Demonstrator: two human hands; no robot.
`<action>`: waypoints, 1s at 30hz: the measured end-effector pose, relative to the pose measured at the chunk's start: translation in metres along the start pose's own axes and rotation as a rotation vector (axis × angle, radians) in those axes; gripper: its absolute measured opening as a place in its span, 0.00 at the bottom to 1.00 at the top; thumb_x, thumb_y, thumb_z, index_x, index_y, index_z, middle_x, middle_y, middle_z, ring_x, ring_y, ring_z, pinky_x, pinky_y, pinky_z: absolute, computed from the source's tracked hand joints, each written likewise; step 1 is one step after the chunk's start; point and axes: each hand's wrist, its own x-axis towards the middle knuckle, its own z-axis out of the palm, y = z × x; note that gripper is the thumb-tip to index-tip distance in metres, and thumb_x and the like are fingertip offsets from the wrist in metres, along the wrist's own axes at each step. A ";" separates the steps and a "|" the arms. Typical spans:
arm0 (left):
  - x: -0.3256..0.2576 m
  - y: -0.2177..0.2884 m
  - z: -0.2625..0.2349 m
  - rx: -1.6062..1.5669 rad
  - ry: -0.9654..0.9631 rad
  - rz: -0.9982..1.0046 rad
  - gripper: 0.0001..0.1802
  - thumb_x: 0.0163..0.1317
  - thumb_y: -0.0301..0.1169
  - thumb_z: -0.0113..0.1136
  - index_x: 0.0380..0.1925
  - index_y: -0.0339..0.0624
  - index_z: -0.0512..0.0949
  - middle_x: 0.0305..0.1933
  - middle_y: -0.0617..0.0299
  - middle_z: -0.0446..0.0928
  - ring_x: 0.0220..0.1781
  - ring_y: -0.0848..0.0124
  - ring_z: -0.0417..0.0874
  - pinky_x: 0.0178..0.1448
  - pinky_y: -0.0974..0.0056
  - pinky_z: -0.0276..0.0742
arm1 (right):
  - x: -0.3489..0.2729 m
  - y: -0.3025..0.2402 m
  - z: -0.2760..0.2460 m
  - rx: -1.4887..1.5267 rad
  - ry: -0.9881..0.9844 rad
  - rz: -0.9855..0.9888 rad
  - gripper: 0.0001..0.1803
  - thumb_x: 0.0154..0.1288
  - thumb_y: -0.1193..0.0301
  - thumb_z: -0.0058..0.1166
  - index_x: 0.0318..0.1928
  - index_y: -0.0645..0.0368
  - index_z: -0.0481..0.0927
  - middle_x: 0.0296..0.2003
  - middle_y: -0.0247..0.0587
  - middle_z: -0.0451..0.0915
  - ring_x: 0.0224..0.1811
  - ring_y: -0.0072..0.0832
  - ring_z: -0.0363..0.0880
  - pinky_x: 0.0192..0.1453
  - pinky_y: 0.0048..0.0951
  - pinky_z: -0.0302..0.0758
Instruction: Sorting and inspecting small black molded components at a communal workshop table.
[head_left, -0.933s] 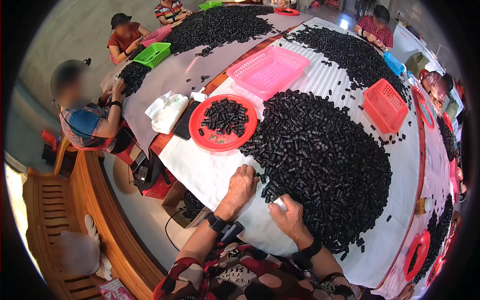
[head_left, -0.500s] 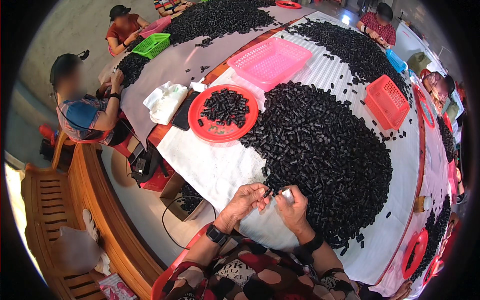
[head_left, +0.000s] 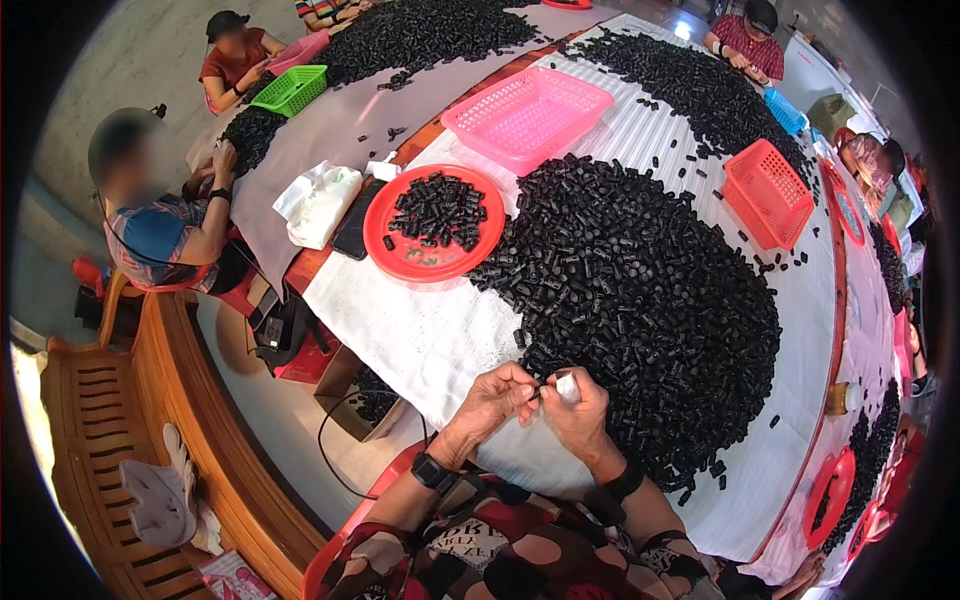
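Left hand (head_left: 497, 393) fingertips pinch small black cylindrical plastic piece (head_left: 541, 391) at its ends. Right hand (head_left: 578, 402) closed round small white tool (head_left: 566, 385), tip touching piece. Piece above table edge, beside large heap of black plastic pieces (head_left: 640, 300). Judged light, rigid, smooth; pinch across sides. Red round tray (head_left: 400, 255) well apart.

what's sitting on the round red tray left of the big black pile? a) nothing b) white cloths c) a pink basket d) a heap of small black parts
d: the round red tray holds a heap of small black parts, like those in the big black pile beside it.
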 end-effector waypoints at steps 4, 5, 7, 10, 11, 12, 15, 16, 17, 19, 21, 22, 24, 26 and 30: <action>0.000 0.001 0.001 -0.029 0.018 -0.003 0.09 0.66 0.31 0.54 0.40 0.36 0.74 0.33 0.57 0.79 0.29 0.75 0.78 0.35 0.71 0.76 | 0.000 -0.004 -0.001 0.059 0.039 0.048 0.10 0.53 0.75 0.62 0.34 0.64 0.76 0.27 0.33 0.78 0.28 0.15 0.73 0.33 0.21 0.72; 0.000 0.001 0.001 -0.029 0.019 -0.003 0.09 0.66 0.31 0.54 0.40 0.36 0.74 0.33 0.57 0.79 0.29 0.75 0.78 0.35 0.71 0.76 | 0.001 -0.005 -0.001 0.058 0.038 0.049 0.10 0.53 0.75 0.62 0.34 0.64 0.76 0.27 0.33 0.78 0.28 0.15 0.73 0.33 0.21 0.72; -0.001 0.002 0.001 -0.035 0.019 -0.013 0.09 0.66 0.31 0.54 0.41 0.35 0.74 0.33 0.58 0.79 0.29 0.75 0.78 0.35 0.70 0.76 | 0.001 -0.006 -0.001 0.076 0.011 0.036 0.09 0.53 0.75 0.62 0.34 0.63 0.76 0.27 0.33 0.77 0.29 0.15 0.72 0.33 0.21 0.72; -0.004 0.006 0.004 -0.070 0.001 0.006 0.09 0.66 0.30 0.55 0.42 0.35 0.74 0.34 0.58 0.79 0.29 0.75 0.78 0.36 0.70 0.76 | 0.002 -0.007 -0.002 0.058 -0.015 0.024 0.09 0.53 0.75 0.62 0.34 0.63 0.75 0.27 0.33 0.77 0.29 0.15 0.72 0.33 0.21 0.71; -0.004 0.006 0.003 -0.070 0.001 0.006 0.09 0.66 0.30 0.55 0.42 0.35 0.74 0.34 0.58 0.79 0.29 0.75 0.78 0.36 0.70 0.76 | 0.002 -0.007 -0.002 0.058 -0.015 0.024 0.09 0.53 0.75 0.62 0.34 0.63 0.75 0.27 0.33 0.77 0.29 0.15 0.72 0.33 0.21 0.71; -0.003 0.006 0.001 -0.053 -0.012 0.019 0.10 0.65 0.29 0.56 0.42 0.35 0.74 0.34 0.58 0.79 0.30 0.75 0.78 0.36 0.70 0.76 | 0.001 -0.006 -0.002 0.057 -0.026 0.019 0.09 0.53 0.75 0.62 0.34 0.63 0.75 0.27 0.33 0.77 0.29 0.15 0.71 0.33 0.21 0.71; -0.001 0.001 -0.002 -0.059 -0.034 0.051 0.10 0.64 0.29 0.57 0.42 0.35 0.73 0.36 0.58 0.79 0.31 0.74 0.79 0.38 0.70 0.77 | 0.001 -0.006 -0.002 0.052 -0.056 0.022 0.09 0.53 0.75 0.61 0.33 0.63 0.75 0.27 0.32 0.77 0.28 0.15 0.71 0.33 0.21 0.71; 0.000 -0.001 -0.002 -0.080 -0.042 0.070 0.10 0.64 0.29 0.57 0.42 0.35 0.73 0.37 0.57 0.79 0.31 0.74 0.79 0.38 0.69 0.78 | 0.000 -0.006 -0.002 0.050 -0.075 0.031 0.09 0.53 0.75 0.61 0.33 0.63 0.75 0.26 0.32 0.77 0.28 0.15 0.71 0.32 0.21 0.71; -0.001 -0.001 -0.003 -0.080 -0.041 0.071 0.10 0.64 0.29 0.57 0.42 0.35 0.73 0.37 0.57 0.79 0.31 0.74 0.79 0.38 0.69 0.78 | 0.000 -0.005 -0.002 0.050 -0.076 0.031 0.09 0.53 0.75 0.61 0.33 0.63 0.75 0.26 0.32 0.77 0.28 0.15 0.71 0.32 0.21 0.71; -0.001 -0.001 -0.002 -0.117 -0.015 0.058 0.10 0.64 0.29 0.57 0.42 0.35 0.73 0.38 0.56 0.79 0.32 0.72 0.80 0.40 0.67 0.79 | 0.001 0.000 -0.002 0.069 -0.064 -0.013 0.11 0.54 0.72 0.63 0.35 0.63 0.76 0.26 0.39 0.79 0.28 0.21 0.77 0.31 0.26 0.74; 0.001 0.000 0.000 -0.135 -0.021 0.065 0.10 0.65 0.30 0.56 0.42 0.36 0.73 0.38 0.55 0.79 0.32 0.71 0.80 0.40 0.66 0.79 | 0.000 0.001 -0.005 0.056 -0.084 0.015 0.11 0.55 0.71 0.62 0.35 0.64 0.76 0.25 0.41 0.79 0.27 0.24 0.77 0.31 0.27 0.74; 0.002 0.001 0.000 -0.152 -0.029 0.070 0.10 0.65 0.31 0.56 0.41 0.36 0.73 0.39 0.54 0.79 0.33 0.70 0.80 0.41 0.65 0.79 | 0.001 0.001 -0.006 0.042 -0.101 0.043 0.11 0.57 0.69 0.61 0.34 0.64 0.75 0.25 0.42 0.79 0.26 0.26 0.78 0.31 0.28 0.74; 0.002 0.001 -0.002 -0.186 -0.030 0.067 0.11 0.66 0.33 0.55 0.41 0.36 0.73 0.38 0.54 0.79 0.33 0.70 0.80 0.40 0.64 0.78 | 0.002 -0.001 -0.008 0.013 -0.131 0.014 0.12 0.58 0.67 0.59 0.34 0.64 0.75 0.25 0.43 0.78 0.26 0.28 0.78 0.31 0.29 0.74; 0.002 0.002 -0.004 -0.220 -0.031 0.067 0.12 0.66 0.34 0.55 0.41 0.37 0.73 0.37 0.54 0.78 0.33 0.69 0.79 0.39 0.63 0.78 | 0.003 -0.008 -0.007 -0.017 -0.160 -0.018 0.13 0.59 0.66 0.58 0.34 0.64 0.75 0.24 0.44 0.78 0.25 0.31 0.78 0.30 0.30 0.74; 0.002 0.004 -0.009 -0.340 -0.110 0.022 0.14 0.65 0.36 0.56 0.42 0.36 0.73 0.32 0.58 0.76 0.31 0.71 0.75 0.36 0.65 0.71 | 0.005 -0.013 -0.004 -0.109 -0.144 -0.075 0.14 0.60 0.63 0.53 0.29 0.64 0.75 0.19 0.43 0.74 0.21 0.31 0.75 0.26 0.31 0.70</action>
